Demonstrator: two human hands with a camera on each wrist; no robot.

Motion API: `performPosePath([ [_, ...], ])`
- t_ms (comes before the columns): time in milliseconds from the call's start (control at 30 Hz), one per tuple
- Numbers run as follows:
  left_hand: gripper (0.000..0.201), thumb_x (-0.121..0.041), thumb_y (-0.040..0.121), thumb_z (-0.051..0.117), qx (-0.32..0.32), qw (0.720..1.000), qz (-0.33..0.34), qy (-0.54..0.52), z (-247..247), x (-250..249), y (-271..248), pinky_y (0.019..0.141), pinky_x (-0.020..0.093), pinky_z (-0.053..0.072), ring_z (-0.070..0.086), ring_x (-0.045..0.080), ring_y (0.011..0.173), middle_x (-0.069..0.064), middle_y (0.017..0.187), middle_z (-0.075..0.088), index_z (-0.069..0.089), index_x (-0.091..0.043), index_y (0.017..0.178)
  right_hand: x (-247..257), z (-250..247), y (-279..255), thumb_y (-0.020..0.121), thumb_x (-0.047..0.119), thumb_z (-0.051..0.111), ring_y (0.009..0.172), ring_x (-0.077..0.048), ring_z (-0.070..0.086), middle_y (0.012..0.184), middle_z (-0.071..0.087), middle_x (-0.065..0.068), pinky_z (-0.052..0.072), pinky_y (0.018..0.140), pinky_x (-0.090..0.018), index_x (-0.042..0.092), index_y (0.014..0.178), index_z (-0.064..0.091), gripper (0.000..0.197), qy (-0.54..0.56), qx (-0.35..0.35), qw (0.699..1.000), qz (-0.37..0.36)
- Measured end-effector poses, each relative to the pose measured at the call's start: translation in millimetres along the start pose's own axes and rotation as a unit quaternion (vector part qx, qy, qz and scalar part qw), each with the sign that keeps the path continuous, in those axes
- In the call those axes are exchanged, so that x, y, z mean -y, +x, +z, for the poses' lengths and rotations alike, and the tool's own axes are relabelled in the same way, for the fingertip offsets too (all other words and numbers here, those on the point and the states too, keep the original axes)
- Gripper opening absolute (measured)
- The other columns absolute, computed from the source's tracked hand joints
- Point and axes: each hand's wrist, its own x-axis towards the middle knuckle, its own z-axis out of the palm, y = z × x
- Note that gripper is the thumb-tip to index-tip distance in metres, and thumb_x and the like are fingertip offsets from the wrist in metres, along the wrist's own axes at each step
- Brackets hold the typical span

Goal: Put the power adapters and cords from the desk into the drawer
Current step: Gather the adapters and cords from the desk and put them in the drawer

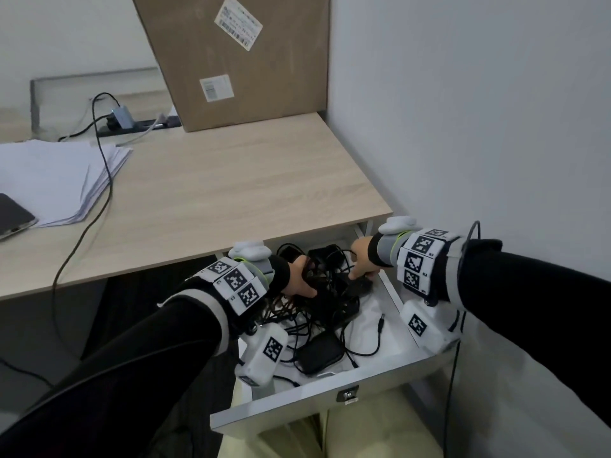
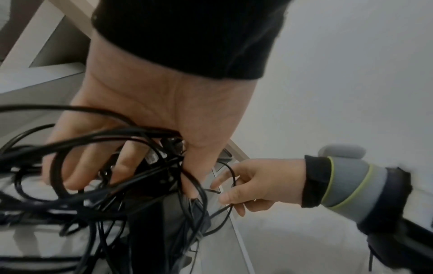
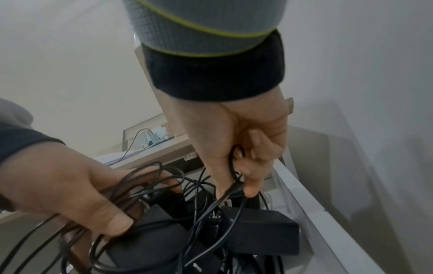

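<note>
At the frame's lower centre, the left hand is curling round tangled cords over the drawer while the right hand is pinching one cord.

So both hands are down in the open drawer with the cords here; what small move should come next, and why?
Probably let go and lift both hands out. The left hand grips a bundle of black cords and the right hand pinches one thin cord, all already over the pile of black power adapters inside the white drawer, so nothing seems left to carry.
</note>
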Motion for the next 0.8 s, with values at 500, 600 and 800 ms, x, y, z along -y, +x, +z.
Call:
performPosePath([
  [500,0.054,0.017,0.085,0.052,0.032,0.930,0.126,-0.343,18.3,29.4,19.0,0.057,0.026,0.049,0.055,0.017,0.070,0.002,0.084,0.054,0.039,-0.016,0.126,-17.5,-27.4,-8.7,0.090,0.011,0.060,0.050,-0.011,0.052,0.071,0.063,-0.008,0.037,0.046,-0.020,0.013,0.082,0.059,0.008,0.229,-0.045,0.971,-0.051],
  [600,0.067,-0.009,0.093,0.056,0.042,0.974,0.089,-0.203,6.9,15.6,6.3,0.074,0.029,0.049,0.061,0.031,0.100,0.013,0.117,0.058,0.021,-0.021,0.149,-15.8,-23.6,-10.4,0.090,0.023,0.062,0.054,-0.017,0.053,0.069,0.066,-0.007,0.038,0.045,-0.021,0.008,0.095,0.062,0.017,0.213,-0.053,0.975,-0.042],
  [800,0.074,-0.045,0.096,0.040,0.128,0.992,0.010,0.005,13.9,0.3,-23.6,0.075,0.023,0.047,0.057,0.021,0.107,0.017,0.143,0.046,-0.005,-0.027,0.152,7.5,1.5,-17.7,0.095,0.052,0.041,0.091,-0.022,0.065,0.140,0.049,-0.015,0.055,0.071,-0.034,0.013,0.152,0.013,0.075,0.171,0.065,0.981,-0.061],
])
